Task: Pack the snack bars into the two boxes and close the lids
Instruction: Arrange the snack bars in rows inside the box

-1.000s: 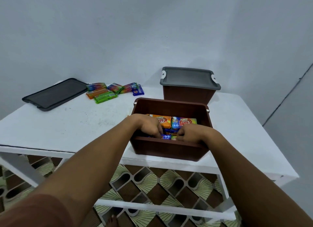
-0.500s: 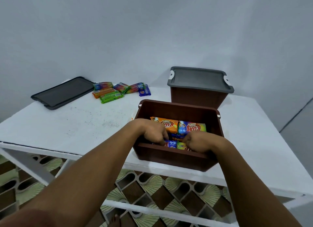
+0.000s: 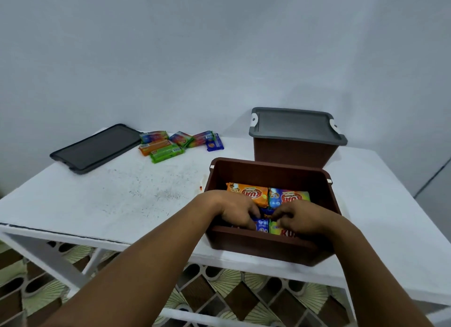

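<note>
We count two brown boxes on the white table. The rear box is shut under a grey lid. The open box stands near the front edge. One spare lid lies flat at far left, with six loose snack bars beside it.

Four bars show inside the open box: an orange bar and a multicoloured bar behind. In front, the left grip curls on a blue bar and the right grip on a green-yellow bar.
</note>
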